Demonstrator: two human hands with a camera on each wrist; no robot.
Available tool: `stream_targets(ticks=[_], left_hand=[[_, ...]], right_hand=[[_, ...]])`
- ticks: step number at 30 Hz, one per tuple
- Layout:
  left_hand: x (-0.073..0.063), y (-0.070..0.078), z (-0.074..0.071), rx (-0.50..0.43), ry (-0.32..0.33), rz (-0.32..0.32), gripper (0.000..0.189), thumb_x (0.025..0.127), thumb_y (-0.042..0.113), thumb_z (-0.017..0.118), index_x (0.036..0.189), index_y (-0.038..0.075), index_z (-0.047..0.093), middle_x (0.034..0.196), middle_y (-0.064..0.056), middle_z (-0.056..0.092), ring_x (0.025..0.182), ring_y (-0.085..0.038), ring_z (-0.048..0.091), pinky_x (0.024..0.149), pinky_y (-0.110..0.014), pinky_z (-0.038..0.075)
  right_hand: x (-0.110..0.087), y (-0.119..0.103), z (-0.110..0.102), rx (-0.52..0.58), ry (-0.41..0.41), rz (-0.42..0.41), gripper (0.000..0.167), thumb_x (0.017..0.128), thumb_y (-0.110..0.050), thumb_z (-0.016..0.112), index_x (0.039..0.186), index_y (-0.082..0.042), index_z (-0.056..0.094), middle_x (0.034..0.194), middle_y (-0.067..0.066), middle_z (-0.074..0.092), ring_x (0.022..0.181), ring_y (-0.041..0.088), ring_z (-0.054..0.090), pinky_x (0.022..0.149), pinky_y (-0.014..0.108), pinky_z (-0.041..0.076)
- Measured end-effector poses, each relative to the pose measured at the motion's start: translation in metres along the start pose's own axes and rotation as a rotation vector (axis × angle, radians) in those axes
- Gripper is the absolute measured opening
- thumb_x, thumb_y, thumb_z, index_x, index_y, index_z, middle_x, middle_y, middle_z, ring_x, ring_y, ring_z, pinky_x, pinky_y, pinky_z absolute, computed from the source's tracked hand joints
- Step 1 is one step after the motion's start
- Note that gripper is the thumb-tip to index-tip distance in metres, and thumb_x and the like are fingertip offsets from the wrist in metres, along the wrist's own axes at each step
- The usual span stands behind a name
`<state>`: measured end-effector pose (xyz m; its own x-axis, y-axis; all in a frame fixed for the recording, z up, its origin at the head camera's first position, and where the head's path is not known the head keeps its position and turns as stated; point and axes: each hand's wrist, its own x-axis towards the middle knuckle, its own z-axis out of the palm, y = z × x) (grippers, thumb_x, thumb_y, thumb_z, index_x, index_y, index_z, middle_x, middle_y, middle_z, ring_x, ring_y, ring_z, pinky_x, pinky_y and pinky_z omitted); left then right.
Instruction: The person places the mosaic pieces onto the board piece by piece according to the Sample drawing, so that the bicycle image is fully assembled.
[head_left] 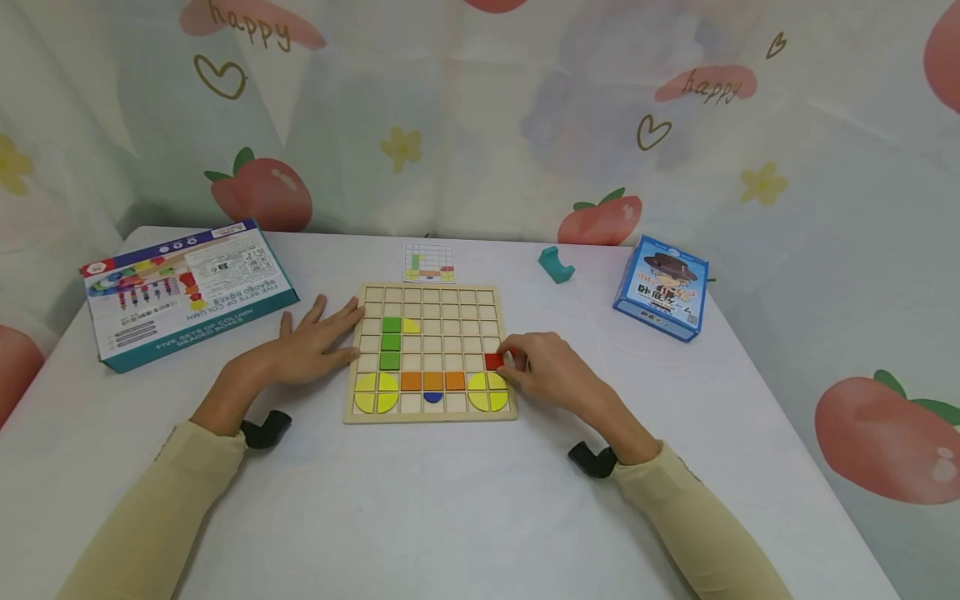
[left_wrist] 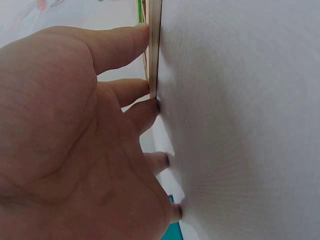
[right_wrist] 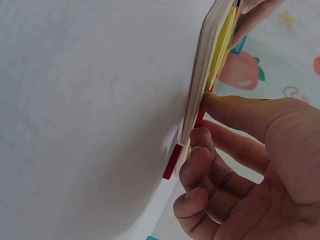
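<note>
A wooden grid board (head_left: 453,312) lies on the table. On it are green squares (head_left: 391,342), a yellow quarter-circle (head_left: 411,326), orange squares (head_left: 433,381), a blue half-circle (head_left: 432,397) and two yellow circles (head_left: 377,392) made of quarter pieces. My left hand (head_left: 311,342) has its fingers spread, thumb and fingertips touching the board's left edge. At the right edge, my right hand (head_left: 551,367) pinches a red square tile (right_wrist: 200,117) between thumb and index finger, above the right yellow circle. Another red tile (right_wrist: 172,161) shows beside the board's edge in the right wrist view.
Behind the board lies a pattern card (head_left: 429,262) with a printed grid. A teal curved block (head_left: 555,265) and a blue box (head_left: 663,287) stand at the back right. At the left is a large toy box (head_left: 187,292). A patterned cloth hangs behind the table.
</note>
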<state>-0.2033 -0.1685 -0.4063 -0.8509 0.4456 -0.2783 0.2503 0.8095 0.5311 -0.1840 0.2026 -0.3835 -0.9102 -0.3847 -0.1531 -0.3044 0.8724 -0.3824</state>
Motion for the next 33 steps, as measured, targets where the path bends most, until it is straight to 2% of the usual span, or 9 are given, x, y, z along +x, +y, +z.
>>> stream_targets(ticks=[6,14,24,33], left_hand=[[0.000,0.001,0.000,-0.001,-0.001,0.000,0.076,0.110,0.040,0.052,0.172,0.015,0.016,0.181,-0.014,0.005,0.163,-0.052,-0.017,0.117,-0.084,-0.018],[0.000,0.002,0.000,-0.002,0.001,0.002,0.075,0.110,0.039,0.052,0.172,0.015,0.016,0.181,-0.014,0.005,0.163,-0.052,-0.017,0.117,-0.084,-0.018],[0.000,0.000,0.000,-0.006,0.003,0.005,0.075,0.110,0.040,0.052,0.171,0.015,0.016,0.180,-0.014,0.006,0.163,-0.052,-0.017,0.117,-0.084,-0.019],[-0.001,0.001,0.000,-0.008,0.005,0.009,0.074,0.110,0.039,0.051,0.171,0.015,0.016,0.180,-0.014,0.006,0.163,-0.052,-0.016,0.117,-0.084,-0.019]], right_hand=[[-0.001,0.001,-0.002,0.009,-0.007,-0.006,0.029,0.098,-0.026,0.077,0.123,-0.011,0.075,0.079,0.001,0.060,0.074,0.015,0.055,0.064,0.026,0.042],[-0.002,0.010,-0.011,-0.001,0.012,0.065,0.036,0.098,-0.026,0.078,0.130,-0.011,0.073,0.091,0.005,0.070,0.085,0.021,0.060,0.072,0.027,0.053],[0.003,0.024,-0.012,-0.032,0.055,0.148,0.031,0.097,-0.033,0.079,0.117,-0.009,0.076,0.081,0.006,0.066,0.074,0.019,0.058,0.064,0.027,0.046],[0.004,0.025,-0.011,-0.037,0.040,0.191,0.037,0.095,-0.040,0.080,0.114,-0.008,0.075,0.080,0.006,0.066,0.076,0.019,0.059,0.063,0.025,0.046]])
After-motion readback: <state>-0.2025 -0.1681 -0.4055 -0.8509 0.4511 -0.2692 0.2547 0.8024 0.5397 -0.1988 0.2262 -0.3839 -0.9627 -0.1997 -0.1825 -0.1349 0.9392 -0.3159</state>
